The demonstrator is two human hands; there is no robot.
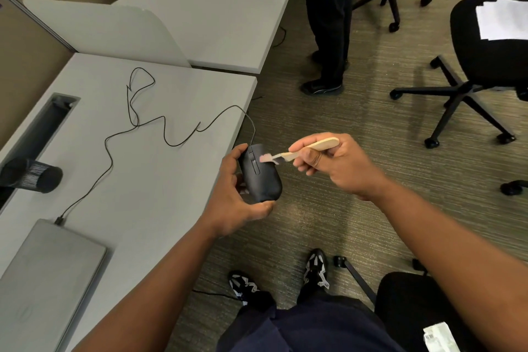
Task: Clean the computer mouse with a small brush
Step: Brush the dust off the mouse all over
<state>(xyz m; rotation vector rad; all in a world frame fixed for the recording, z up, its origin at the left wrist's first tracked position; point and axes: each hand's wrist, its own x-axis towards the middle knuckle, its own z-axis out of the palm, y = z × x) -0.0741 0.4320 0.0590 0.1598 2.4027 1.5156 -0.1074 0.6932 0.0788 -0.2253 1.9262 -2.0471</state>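
Mouse [260, 173] gripped by left hand [238, 203]; right hand [333, 164] fingers pinching brush [303, 150].

Black mouse [261, 177] – brush [297, 151] touching (bristles).

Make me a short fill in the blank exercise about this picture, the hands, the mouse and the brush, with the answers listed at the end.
1. The left hand holds the black ____, off the edge of the desk.
2. The right hand pinches the wooden handle of the small ____.
3. The mouse cable runs across the desk to the closed ____.
4. The brush bristles touch the mouse beside its scroll ____.

Missing words: mouse, brush, laptop, wheel
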